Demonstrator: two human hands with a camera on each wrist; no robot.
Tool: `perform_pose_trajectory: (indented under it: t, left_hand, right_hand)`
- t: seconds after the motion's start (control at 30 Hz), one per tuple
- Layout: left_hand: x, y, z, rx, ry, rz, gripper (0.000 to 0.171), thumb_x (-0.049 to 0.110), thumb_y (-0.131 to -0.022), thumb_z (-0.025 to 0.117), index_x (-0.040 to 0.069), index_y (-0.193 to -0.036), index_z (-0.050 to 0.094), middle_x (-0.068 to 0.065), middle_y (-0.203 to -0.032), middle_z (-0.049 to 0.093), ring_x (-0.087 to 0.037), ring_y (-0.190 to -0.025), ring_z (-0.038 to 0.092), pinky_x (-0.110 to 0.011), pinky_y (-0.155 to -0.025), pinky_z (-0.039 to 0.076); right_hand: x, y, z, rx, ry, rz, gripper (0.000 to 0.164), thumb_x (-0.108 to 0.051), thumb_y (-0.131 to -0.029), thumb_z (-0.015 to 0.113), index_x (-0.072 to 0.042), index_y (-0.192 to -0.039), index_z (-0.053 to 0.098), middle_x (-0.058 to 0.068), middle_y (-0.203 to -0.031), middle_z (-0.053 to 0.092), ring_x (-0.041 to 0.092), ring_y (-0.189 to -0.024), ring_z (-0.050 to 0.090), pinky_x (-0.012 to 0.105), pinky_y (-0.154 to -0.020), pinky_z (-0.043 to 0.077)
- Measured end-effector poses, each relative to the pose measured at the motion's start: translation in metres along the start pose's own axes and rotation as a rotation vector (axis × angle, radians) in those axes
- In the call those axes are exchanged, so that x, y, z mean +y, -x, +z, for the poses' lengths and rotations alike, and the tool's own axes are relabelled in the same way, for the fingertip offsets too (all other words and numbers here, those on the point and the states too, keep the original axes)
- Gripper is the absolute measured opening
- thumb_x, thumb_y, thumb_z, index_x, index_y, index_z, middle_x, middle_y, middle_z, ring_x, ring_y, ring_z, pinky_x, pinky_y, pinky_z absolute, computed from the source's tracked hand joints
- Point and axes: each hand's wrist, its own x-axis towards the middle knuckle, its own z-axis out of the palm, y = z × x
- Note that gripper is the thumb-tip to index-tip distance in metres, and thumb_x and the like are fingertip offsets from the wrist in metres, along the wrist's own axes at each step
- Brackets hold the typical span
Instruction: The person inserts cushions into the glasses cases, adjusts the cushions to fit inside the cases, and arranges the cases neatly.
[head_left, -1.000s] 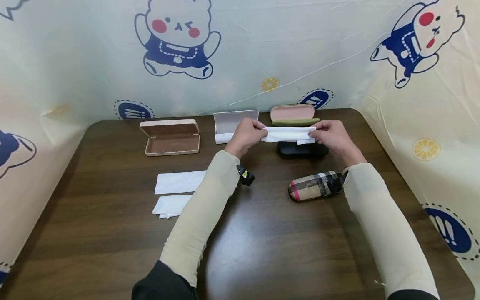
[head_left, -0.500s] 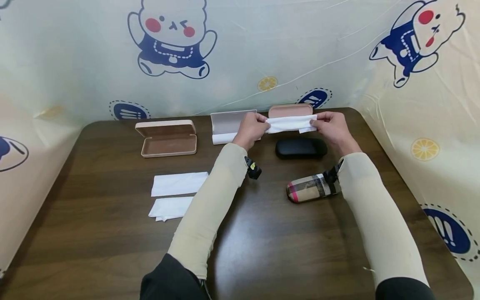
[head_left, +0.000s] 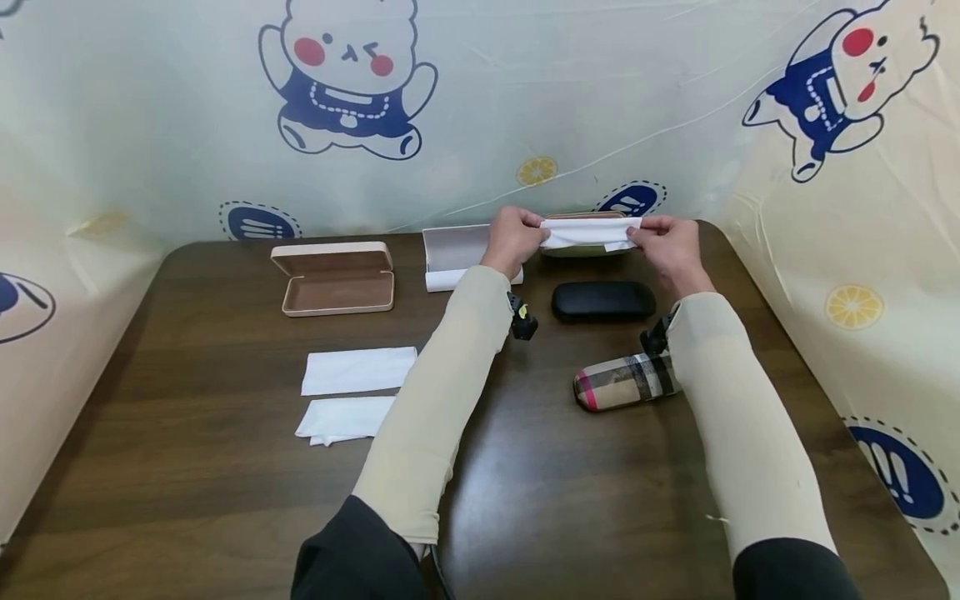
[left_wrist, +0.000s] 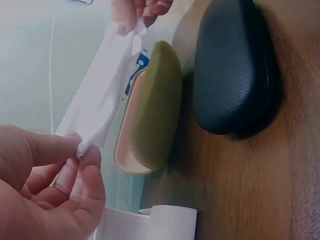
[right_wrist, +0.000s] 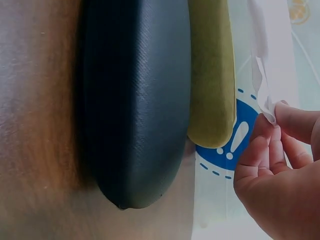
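A folded white cloth (head_left: 588,232) is stretched level between both hands. My left hand (head_left: 514,241) pinches its left end between thumb and fingers; my right hand (head_left: 670,252) pinches the other end. In the head view the cloth hangs in front of an open green glasses case (head_left: 581,251) with a pink lining, hiding most of it. The left wrist view shows the green case (left_wrist: 162,107) standing apart from the cloth. Nearer than it lies a closed black glasses case (head_left: 603,301). Left of the green case stands an open white glasses case (head_left: 457,250), partly behind my left hand.
At the left stands an open case with a brown lining (head_left: 339,293). Two more folded white cloths (head_left: 358,371) lie on the brown table (head_left: 187,467), near my left sleeve. A plaid glasses case (head_left: 622,382) is partly covered by my right wrist. A printed curtain (head_left: 480,100) hangs behind.
Both hands have carried the white cloth up and away, from above the black case to in front of the green case. The black case has come into full view.
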Motion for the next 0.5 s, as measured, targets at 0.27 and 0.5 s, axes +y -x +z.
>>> perform_pose_trajectory:
  t: [0.27,0.5]
  left_hand:
    - [0.002,-0.006,0.005,0.031,0.005,-0.021,0.009,0.007,-0.09,0.076,0.003,-0.098,0.077,-0.006,-0.106,0.068,-0.019,-0.099,0.058,-0.025,-0.073,0.048]
    - [0.0,-0.011,0.011,0.071,0.038,-0.038,0.009,0.005,-0.09,0.076,0.002,-0.098,0.077,-0.008,-0.105,0.066,-0.02,-0.097,0.059,-0.025,-0.072,0.049]
  right_hand:
    - [-0.003,-0.007,0.001,0.029,0.004,-0.005,0.04,-0.02,-0.097,0.069,-0.003,-0.132,0.064,0.01,-0.124,0.054,0.023,-0.103,0.054,0.028,-0.093,0.05]
    - [-0.001,-0.019,0.006,0.057,-0.03,0.001,0.038,-0.019,-0.096,0.07,-0.002,-0.129,0.065,0.007,-0.118,0.055,0.017,-0.098,0.055,0.028,-0.09,0.051]
